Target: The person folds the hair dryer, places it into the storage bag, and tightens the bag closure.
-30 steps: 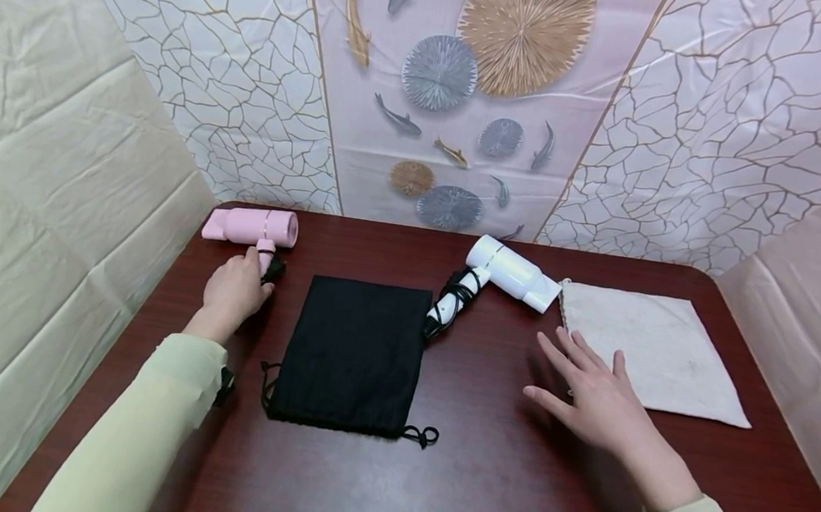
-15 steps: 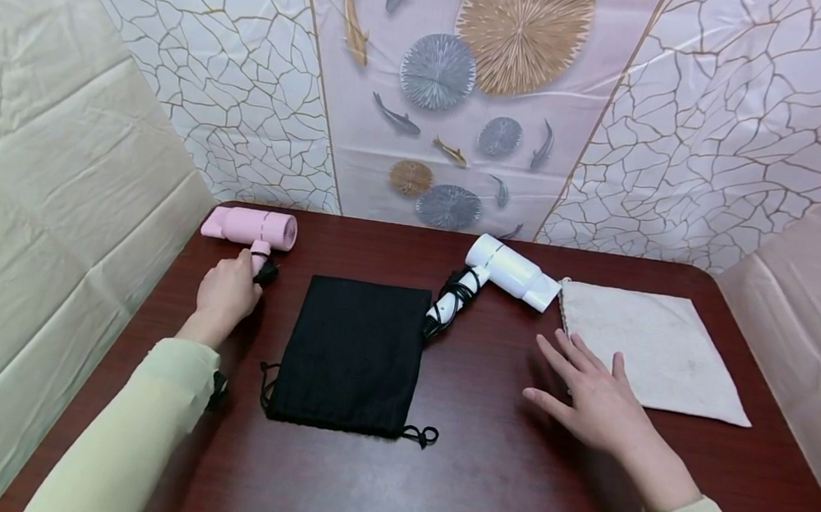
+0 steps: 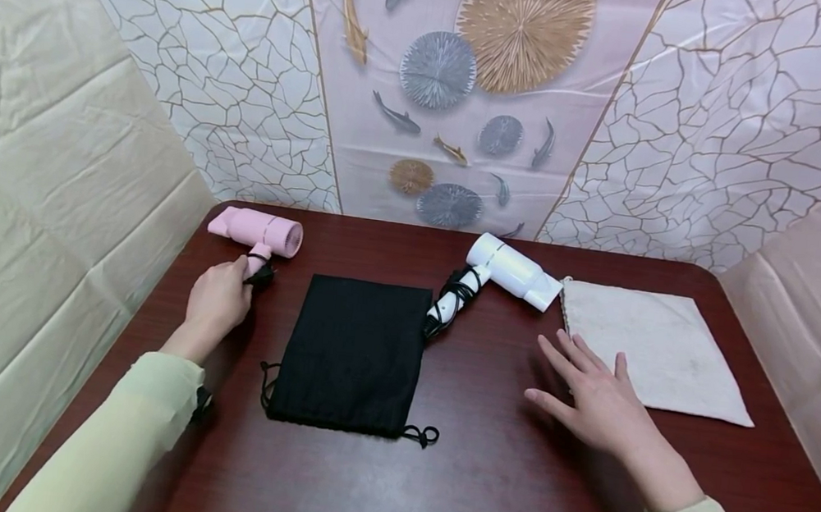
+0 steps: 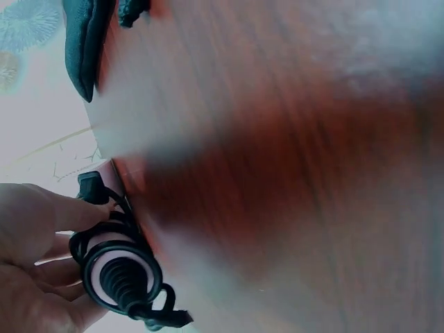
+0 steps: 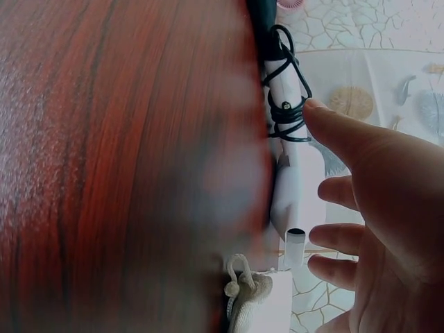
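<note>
My left hand [image 3: 219, 297] grips the handle of a pink hair dryer [image 3: 255, 229] at the back left of the table. Black cord is wound round that handle, and in the left wrist view the cord's black strain relief [image 4: 126, 283] points at the camera. My right hand [image 3: 600, 398] has its fingers spread and holds nothing, near the left edge of a cream drawstring bag [image 3: 661, 350]. A white hair dryer [image 3: 513, 271], its handle wrapped in black cord, lies at the back centre. Left of it, a black drawstring bag [image 3: 352, 353] lies flat.
The dark red-brown wooden table [image 3: 462, 492] reaches to a patterned cloth backdrop [image 3: 428, 150] at the rear. Pale cloth walls [image 3: 52, 197] stand along both sides. Black drawstring loops [image 3: 423, 436] stick out at the black bag's front corner.
My left hand has drawn a little toward me and left along the table. The pink hair dryer has turned slightly, its rear end swinging nearer. The right hand stays in place.
</note>
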Demonstrator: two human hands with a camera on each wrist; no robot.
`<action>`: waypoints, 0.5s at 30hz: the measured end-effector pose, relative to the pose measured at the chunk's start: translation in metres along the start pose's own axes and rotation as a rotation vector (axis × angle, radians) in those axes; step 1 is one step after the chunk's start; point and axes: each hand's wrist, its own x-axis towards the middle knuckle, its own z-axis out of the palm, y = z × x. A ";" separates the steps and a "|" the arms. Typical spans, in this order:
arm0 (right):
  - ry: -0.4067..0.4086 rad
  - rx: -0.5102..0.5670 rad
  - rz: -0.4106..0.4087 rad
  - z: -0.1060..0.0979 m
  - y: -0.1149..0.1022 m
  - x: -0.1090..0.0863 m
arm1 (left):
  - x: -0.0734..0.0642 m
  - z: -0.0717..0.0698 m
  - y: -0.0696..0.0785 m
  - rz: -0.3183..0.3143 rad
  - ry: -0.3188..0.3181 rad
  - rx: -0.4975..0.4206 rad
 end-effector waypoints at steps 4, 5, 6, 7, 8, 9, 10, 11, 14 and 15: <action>-0.006 0.001 0.003 -0.001 0.001 -0.001 | -0.006 0.001 -0.002 0.030 0.052 -0.026; -0.009 0.002 0.003 -0.001 0.001 -0.001 | -0.008 0.001 -0.002 0.040 0.068 -0.034; -0.011 0.002 0.002 -0.002 0.002 -0.001 | -0.010 0.002 -0.002 0.050 0.083 -0.043; -0.014 0.002 0.000 -0.003 0.002 -0.002 | -0.011 0.002 -0.003 0.062 0.096 -0.049; -0.016 0.005 -0.002 -0.004 0.002 -0.002 | -0.013 0.002 -0.003 0.076 0.107 -0.054; -0.016 0.006 -0.007 -0.005 0.001 -0.003 | -0.015 0.002 -0.003 0.086 0.117 -0.061; -0.016 0.008 -0.013 -0.006 0.001 -0.003 | -0.017 0.001 -0.003 0.097 0.126 -0.069; -0.016 0.011 -0.020 -0.008 0.000 -0.004 | -0.018 0.001 -0.004 0.107 0.134 -0.075; -0.011 0.021 -0.047 -0.013 -0.003 -0.005 | -0.023 0.000 -0.006 0.133 0.149 -0.091; -0.010 0.024 -0.056 -0.015 -0.004 -0.006 | -0.025 -0.001 -0.006 0.142 0.153 -0.097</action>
